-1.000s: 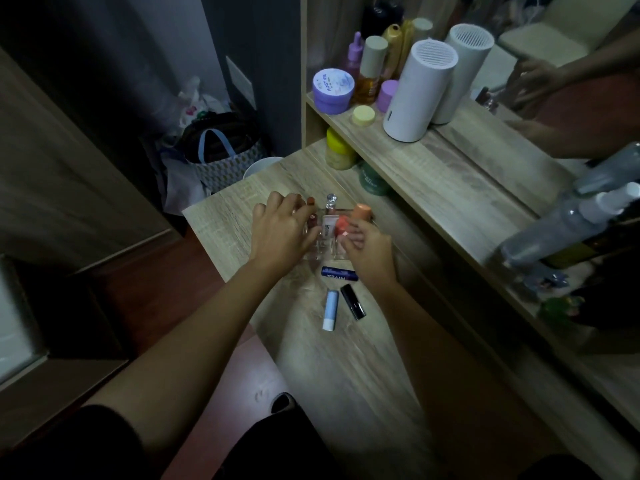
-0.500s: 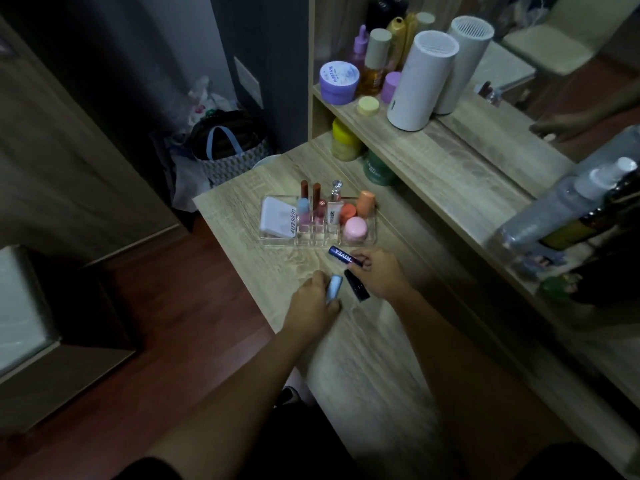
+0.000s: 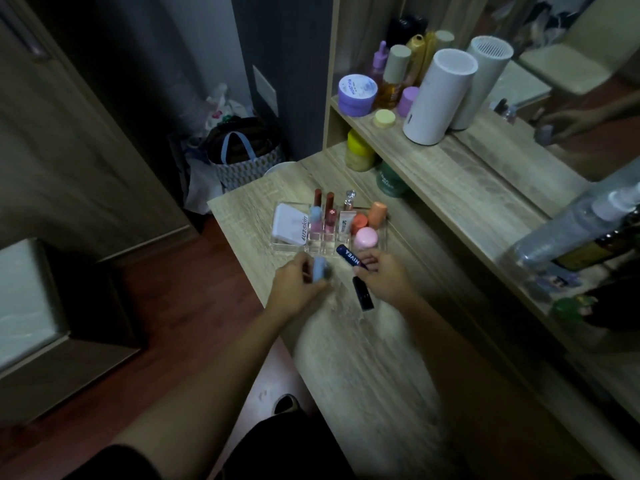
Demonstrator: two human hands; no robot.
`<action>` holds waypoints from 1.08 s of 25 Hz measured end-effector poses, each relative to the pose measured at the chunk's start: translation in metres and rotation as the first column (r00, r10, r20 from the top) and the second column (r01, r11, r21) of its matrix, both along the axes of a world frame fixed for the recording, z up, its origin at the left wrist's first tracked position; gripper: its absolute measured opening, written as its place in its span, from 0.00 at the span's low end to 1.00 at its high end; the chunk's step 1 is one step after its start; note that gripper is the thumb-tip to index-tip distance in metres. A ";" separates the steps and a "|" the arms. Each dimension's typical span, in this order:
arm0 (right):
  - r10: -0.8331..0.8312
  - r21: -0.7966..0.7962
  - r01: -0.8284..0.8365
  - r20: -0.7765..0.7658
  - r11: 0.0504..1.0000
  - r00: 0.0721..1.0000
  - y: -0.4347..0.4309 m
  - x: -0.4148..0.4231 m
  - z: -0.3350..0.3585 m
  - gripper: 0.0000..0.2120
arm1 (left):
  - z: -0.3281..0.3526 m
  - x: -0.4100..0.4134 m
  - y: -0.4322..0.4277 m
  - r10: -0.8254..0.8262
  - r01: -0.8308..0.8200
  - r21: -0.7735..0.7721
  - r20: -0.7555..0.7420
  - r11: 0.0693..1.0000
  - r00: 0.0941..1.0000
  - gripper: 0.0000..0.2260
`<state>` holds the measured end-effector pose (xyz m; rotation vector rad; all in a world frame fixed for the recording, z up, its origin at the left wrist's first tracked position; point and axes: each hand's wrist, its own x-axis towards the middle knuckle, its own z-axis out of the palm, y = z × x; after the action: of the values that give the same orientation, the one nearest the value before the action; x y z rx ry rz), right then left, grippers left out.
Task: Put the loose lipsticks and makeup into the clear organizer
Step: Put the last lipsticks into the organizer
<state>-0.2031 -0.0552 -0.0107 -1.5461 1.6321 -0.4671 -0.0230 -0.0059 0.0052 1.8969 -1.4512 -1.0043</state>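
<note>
On the wooden vanity top (image 3: pixel 363 358), head view: clear organizer (image 3: pixel 287 244) sits at the far end, near the left edge. Its left compartment holds a white compact (image 3: pixel 289 226); the middle slots hold upright lipsticks (image 3: pixel 329 209) and a small white tube (image 3: pixel 346 223); the right section holds an orange-capped tube (image 3: pixel 376 213) and a pink jar (image 3: pixel 365 238).

Left hand (image 3: pixel 298 289) just near of the organizer, fingers closed around a light blue lip balm (image 3: pixel 320 268), which is lifted clear of the wood. Half a second ago that balm lay flat on the top under the fingertips; now it is picked up and nearer the organizer.

Right hand (image 3: pixel 384 277) beside it, fingers pinching the near end of a dark blue Nivea stick (image 3: pixel 350 257), whose far end points toward the organizer's near wall. Earlier the fingers only touched it on the surface.

Black lipstick (image 3: pixel 363 293) lies loose on the wood between the two hands, just near of the Nivea stick, about where it lay before.

Motion blur on the near tabletop.
</note>
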 end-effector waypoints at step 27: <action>-0.171 -0.251 0.152 -0.053 0.956 0.984 -0.012 0.074 0.002 0.12 | -0.007 0.014 -0.061 0.033 0.009 -0.226 0.179 0.974 0.983 0.07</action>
<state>-0.1291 -0.0676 -0.0089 -1.6312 1.8222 -0.7315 -0.0090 -0.0672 -0.0018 1.8650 -1.5806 -0.6411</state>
